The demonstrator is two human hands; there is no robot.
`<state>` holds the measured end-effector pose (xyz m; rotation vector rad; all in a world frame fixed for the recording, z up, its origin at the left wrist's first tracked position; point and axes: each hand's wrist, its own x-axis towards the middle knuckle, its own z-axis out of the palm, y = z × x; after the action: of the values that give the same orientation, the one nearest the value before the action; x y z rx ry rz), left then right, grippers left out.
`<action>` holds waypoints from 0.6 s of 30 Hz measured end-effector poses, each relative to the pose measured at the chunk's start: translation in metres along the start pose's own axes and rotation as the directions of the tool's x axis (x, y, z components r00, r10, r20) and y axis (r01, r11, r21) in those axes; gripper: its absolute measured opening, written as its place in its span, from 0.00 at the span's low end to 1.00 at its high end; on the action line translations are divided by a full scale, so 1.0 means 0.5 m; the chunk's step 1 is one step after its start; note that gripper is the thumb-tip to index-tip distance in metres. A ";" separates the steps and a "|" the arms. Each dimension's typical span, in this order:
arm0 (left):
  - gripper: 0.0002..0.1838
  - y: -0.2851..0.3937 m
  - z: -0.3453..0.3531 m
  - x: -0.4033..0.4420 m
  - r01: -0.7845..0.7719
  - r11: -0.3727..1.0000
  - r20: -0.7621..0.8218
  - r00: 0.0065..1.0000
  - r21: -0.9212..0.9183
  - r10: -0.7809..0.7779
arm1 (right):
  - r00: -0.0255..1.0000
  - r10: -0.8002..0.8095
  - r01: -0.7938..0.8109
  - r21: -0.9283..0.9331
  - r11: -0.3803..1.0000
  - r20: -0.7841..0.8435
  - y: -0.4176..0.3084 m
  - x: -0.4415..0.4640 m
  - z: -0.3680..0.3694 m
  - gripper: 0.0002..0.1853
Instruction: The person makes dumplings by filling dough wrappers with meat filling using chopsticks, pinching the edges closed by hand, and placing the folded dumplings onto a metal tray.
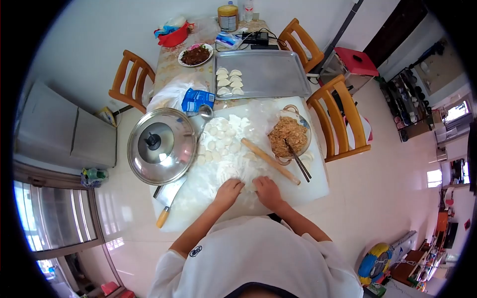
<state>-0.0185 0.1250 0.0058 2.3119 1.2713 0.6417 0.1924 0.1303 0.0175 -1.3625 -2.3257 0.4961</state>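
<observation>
Both my hands are low over the floured white board point(198, 198), close to its near edge. My left hand point(230, 192) is curled at the edge of a patch of white flour point(229, 170). Just to its right, my right hand point(267, 190) has its fingers bent down toward the board. Whatever either hand may hold is too small to make out. Beyond them lie several round dough pieces point(218, 144) in flour. A wooden rolling pin point(271, 161) rests diagonally beyond my right hand, beside a bowl of filling point(288, 135) with chopsticks point(300, 161) in it.
At the left are a large glass lid point(162, 146) and a wooden-handled knife point(170, 201). A metal tray point(273, 74) with several dumplings point(229, 82) stands at the back, near a plate of dark food point(196, 55), a blue packet point(198, 100) and a ladle point(205, 112). Wooden chairs point(343, 119) flank the table.
</observation>
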 end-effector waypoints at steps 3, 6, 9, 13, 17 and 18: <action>0.18 0.001 -0.024 -0.017 0.010 0.999 0.021 1.000 -0.052 -0.009 | 0.996 0.074 -0.079 0.122 0.989 0.047 -0.011 -0.006 0.001 0.17; 0.14 0.018 -0.045 -0.013 0.429 0.807 0.095 0.898 -0.405 -0.429 | 0.933 0.263 -0.343 0.388 0.855 0.247 -0.007 0.026 -0.004 0.16; 0.13 -0.034 -0.042 -0.004 0.580 0.033 0.441 0.654 -0.814 -0.614 | 0.792 0.309 -0.603 0.596 0.530 0.527 -0.044 0.086 -0.080 0.16; 0.19 0.005 -0.183 0.099 0.417 -0.247 0.479 0.670 -0.875 -0.568 | 0.842 0.089 -0.522 0.761 0.384 0.532 -0.109 0.186 -0.247 0.16; 0.18 -0.035 -0.265 0.219 0.298 -0.140 0.327 0.796 -0.944 -0.509 | 0.874 0.047 -0.445 0.759 0.475 0.484 -0.121 0.311 -0.410 0.18; 0.18 -0.051 -0.275 0.249 0.295 -0.143 0.326 0.797 -0.945 -0.508 | 0.893 0.049 -0.403 0.747 0.529 0.447 -0.108 0.347 -0.435 0.20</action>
<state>-0.0559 0.2637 0.1254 0.5158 0.9002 1.0163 0.1845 0.2801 0.2578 -1.1068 -1.6637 1.8244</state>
